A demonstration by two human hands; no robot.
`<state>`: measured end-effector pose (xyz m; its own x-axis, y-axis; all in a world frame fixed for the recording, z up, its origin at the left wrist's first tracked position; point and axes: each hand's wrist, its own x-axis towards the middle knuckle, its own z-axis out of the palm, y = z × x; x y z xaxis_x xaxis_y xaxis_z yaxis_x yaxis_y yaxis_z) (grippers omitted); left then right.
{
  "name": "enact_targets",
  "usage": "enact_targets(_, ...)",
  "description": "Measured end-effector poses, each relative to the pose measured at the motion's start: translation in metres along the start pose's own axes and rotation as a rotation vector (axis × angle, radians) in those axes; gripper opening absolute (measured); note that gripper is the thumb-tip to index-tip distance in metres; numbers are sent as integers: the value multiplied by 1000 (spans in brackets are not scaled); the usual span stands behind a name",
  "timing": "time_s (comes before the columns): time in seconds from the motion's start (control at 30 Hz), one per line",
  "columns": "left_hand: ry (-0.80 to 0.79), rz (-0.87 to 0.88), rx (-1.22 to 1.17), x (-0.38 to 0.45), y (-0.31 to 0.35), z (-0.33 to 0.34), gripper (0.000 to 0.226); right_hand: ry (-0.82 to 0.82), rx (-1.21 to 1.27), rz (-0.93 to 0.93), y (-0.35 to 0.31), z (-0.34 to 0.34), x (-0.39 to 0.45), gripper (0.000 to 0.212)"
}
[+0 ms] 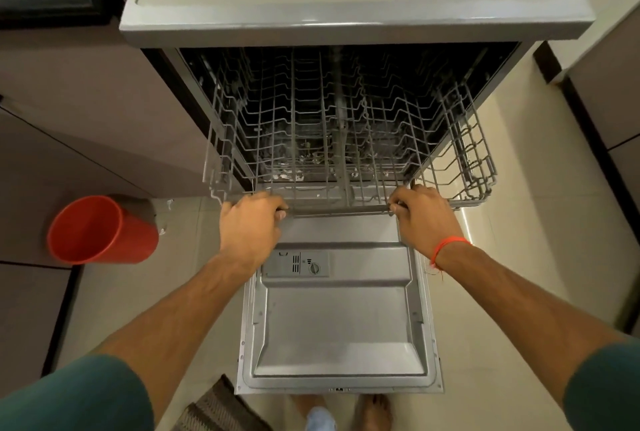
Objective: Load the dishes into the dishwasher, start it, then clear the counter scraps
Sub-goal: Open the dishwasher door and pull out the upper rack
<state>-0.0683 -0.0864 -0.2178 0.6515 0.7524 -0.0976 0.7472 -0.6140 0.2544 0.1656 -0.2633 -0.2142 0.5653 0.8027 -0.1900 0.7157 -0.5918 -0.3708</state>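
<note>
The dishwasher [346,28] stands open in front of me, its steel door [339,319] folded down flat toward my feet. The upper wire rack [311,139] is partly pulled out over the door and holds no dishes. My left hand [251,222] grips the rack's front rail near its left corner. My right hand [420,214], with an orange thread at the wrist, grips the same rail near the right corner. A second wire rack shows deeper inside, below the first. No dishes are in view.
A red bin [100,229] stands on the tiled floor to the left, against brown cabinets [69,101]. More cabinets [609,91] line the right side. A woven mat [221,406] lies by the door's near left corner. My bare feet are just behind the door's edge.
</note>
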Motion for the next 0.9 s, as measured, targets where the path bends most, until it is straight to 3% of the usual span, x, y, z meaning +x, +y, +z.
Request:
enact_targets(0.23,22,-2,-17,11,-9,-9,18,-38,12,-63,-9,-2,13,12)
enact_targets(0.47,-51,40,21,-35,-22,1,15,-257,52,-99,-8,7,-29,19)
enact_targets(0.6,-29,81,-34,-59,-24,10,12,-178,45,-122,9,19,-53,19)
enact_targets(0.9,-33,3,-52,-84,-7,20,20,-182,56,-108,19,19,-68,16)
